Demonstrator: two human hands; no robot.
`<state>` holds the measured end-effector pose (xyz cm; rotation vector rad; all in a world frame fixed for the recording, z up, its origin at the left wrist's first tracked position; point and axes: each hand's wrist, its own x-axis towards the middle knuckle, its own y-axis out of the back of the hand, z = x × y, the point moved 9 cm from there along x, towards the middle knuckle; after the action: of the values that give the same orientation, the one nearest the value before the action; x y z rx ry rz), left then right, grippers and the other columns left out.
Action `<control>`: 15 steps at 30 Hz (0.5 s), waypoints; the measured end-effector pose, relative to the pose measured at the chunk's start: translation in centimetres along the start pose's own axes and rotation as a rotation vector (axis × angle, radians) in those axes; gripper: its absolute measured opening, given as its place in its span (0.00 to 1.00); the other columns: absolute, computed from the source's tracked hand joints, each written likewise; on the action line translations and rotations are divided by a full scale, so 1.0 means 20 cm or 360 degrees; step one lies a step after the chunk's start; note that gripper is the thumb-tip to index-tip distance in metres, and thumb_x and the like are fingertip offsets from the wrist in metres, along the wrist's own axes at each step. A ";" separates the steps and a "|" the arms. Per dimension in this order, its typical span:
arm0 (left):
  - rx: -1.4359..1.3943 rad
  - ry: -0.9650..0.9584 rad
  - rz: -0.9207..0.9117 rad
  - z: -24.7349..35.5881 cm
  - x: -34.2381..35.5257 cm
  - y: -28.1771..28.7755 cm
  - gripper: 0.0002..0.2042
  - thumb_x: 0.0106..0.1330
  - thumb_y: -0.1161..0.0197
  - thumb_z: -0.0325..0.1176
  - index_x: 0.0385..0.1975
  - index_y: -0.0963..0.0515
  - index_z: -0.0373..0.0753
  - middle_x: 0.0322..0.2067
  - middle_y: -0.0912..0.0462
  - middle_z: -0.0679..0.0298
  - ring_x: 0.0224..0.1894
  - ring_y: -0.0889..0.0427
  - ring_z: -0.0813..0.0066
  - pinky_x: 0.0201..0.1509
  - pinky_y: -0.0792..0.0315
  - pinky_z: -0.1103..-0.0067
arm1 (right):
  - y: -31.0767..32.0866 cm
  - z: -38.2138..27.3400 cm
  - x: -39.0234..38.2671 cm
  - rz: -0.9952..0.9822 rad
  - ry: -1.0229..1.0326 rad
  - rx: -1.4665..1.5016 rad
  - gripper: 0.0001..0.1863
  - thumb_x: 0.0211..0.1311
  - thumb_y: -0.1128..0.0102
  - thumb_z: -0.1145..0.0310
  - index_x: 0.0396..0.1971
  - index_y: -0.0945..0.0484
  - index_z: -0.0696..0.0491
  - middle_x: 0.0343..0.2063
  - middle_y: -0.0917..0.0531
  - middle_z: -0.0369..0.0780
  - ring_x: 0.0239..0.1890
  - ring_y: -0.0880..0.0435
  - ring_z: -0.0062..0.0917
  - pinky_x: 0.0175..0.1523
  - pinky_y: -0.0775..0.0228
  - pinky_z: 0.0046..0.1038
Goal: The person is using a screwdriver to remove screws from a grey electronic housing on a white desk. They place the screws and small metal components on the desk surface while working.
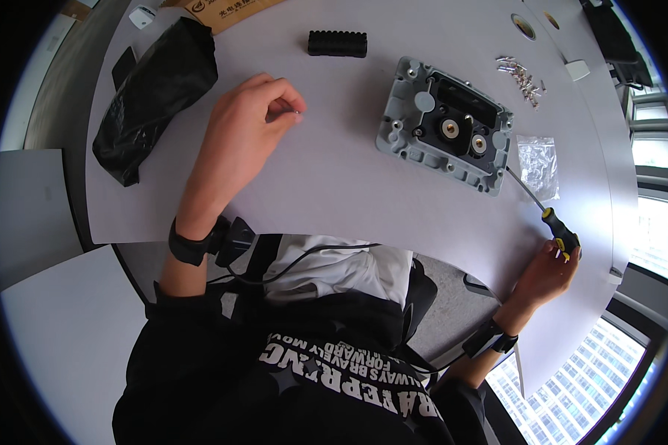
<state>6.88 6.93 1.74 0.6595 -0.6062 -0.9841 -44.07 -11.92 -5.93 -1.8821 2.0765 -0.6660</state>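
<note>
My left hand [246, 122] is raised over the left part of the table, its thumb and forefinger pinched together. A tiny shiny speck shows at the fingertips, too small to name. At the right, my right hand [548, 276] grips the black-and-yellow handle of a screwdriver [561, 228]. Its shaft slants up to the left, and the tip is at the lower right corner of a grey housing [421, 150]; whether it touches cannot be made out. Inside the housing sits a black insert with two round metal-ringed fittings. The housing lies tilted between my hands.
Small screws [525, 83] lie scattered beyond the housing, with a clear plastic bag [539, 167] nearer. A ribbed black block [338, 44] lies at the back. A black plastic bag [159, 96] and a cardboard box [234, 11] are at the left. A cable runs from my left wristband.
</note>
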 end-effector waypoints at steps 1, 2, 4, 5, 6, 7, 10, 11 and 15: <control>-0.0002 0.0002 -0.0001 0.00 0.00 0.00 0.05 0.61 0.32 0.20 0.35 0.19 0.33 0.33 0.18 0.58 0.35 0.14 0.65 0.42 0.21 0.74 | -0.01 -0.01 -0.01 0.0020 0.0003 0.0000 0.21 0.79 0.49 0.62 0.58 0.25 0.65 0.44 0.19 0.44 0.42 0.21 0.26 0.48 0.25 0.27; -0.0013 0.0024 -0.0029 -0.01 0.00 -0.01 0.05 0.62 0.32 0.20 0.35 0.20 0.32 0.33 0.18 0.58 0.36 0.14 0.65 0.43 0.21 0.74 | -0.02 -0.01 -0.01 0.0041 0.0006 0.0001 0.21 0.79 0.49 0.62 0.58 0.25 0.65 0.44 0.19 0.45 0.42 0.21 0.26 0.48 0.25 0.27; -0.0024 0.0048 -0.0057 -0.02 0.01 -0.02 0.05 0.62 0.33 0.19 0.35 0.20 0.32 0.33 0.18 0.58 0.36 0.14 0.66 0.43 0.21 0.74 | 0.00 -0.01 0.00 0.0004 -0.0008 0.0016 0.21 0.79 0.49 0.62 0.58 0.25 0.65 0.45 0.19 0.45 0.42 0.21 0.26 0.49 0.26 0.27; -0.0008 0.0029 -0.0077 -0.01 0.01 -0.02 0.05 0.62 0.33 0.19 0.35 0.20 0.32 0.33 0.18 0.58 0.36 0.14 0.65 0.43 0.21 0.74 | 0.00 -0.01 0.01 -0.0032 -0.0022 0.0032 0.21 0.79 0.49 0.63 0.58 0.25 0.65 0.45 0.19 0.45 0.43 0.21 0.26 0.49 0.26 0.27; 0.0008 0.0010 -0.0095 -0.01 0.02 -0.02 0.05 0.62 0.33 0.19 0.36 0.20 0.32 0.33 0.18 0.58 0.37 0.14 0.65 0.43 0.21 0.74 | 0.01 0.00 0.01 -0.0033 -0.0022 0.0031 0.21 0.79 0.49 0.63 0.58 0.25 0.65 0.45 0.19 0.45 0.43 0.21 0.26 0.49 0.26 0.27; 0.0004 0.0007 -0.0094 -0.01 0.02 -0.02 0.05 0.62 0.33 0.19 0.36 0.20 0.32 0.33 0.18 0.58 0.37 0.14 0.65 0.43 0.21 0.74 | 0.02 -0.01 0.01 -0.0022 -0.0012 0.0013 0.20 0.78 0.48 0.62 0.56 0.24 0.65 0.44 0.19 0.45 0.43 0.21 0.27 0.50 0.26 0.28; 0.0026 0.0006 -0.0123 -0.02 0.02 -0.03 0.06 0.62 0.33 0.19 0.38 0.20 0.33 0.35 0.18 0.57 0.38 0.14 0.65 0.44 0.20 0.73 | 0.05 -0.01 0.02 -0.0006 0.0017 -0.0019 0.20 0.79 0.49 0.63 0.56 0.25 0.65 0.46 0.19 0.46 0.44 0.22 0.29 0.51 0.26 0.29; 0.0022 0.0021 -0.0124 -0.03 0.00 -0.02 0.10 0.62 0.33 0.19 0.42 0.20 0.35 0.38 0.18 0.57 0.40 0.14 0.64 0.45 0.20 0.72 | 0.05 -0.02 0.02 0.0001 0.0030 -0.0030 0.21 0.79 0.50 0.63 0.59 0.26 0.66 0.48 0.20 0.47 0.45 0.22 0.29 0.51 0.26 0.29; 0.0193 -0.0001 0.0074 0.09 -0.06 0.08 0.20 0.62 0.31 0.21 0.54 0.22 0.41 0.47 0.20 0.58 0.45 0.15 0.63 0.48 0.21 0.71 | -0.03 -0.21 -0.04 -0.0068 0.0426 -0.0467 0.20 0.81 0.56 0.66 0.58 0.26 0.67 0.53 0.25 0.50 0.47 0.24 0.31 0.52 0.27 0.29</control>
<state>5.85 8.21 3.94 0.7493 -0.6831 -0.9093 -45.48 -10.59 -2.02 -2.0963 2.4208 -0.6869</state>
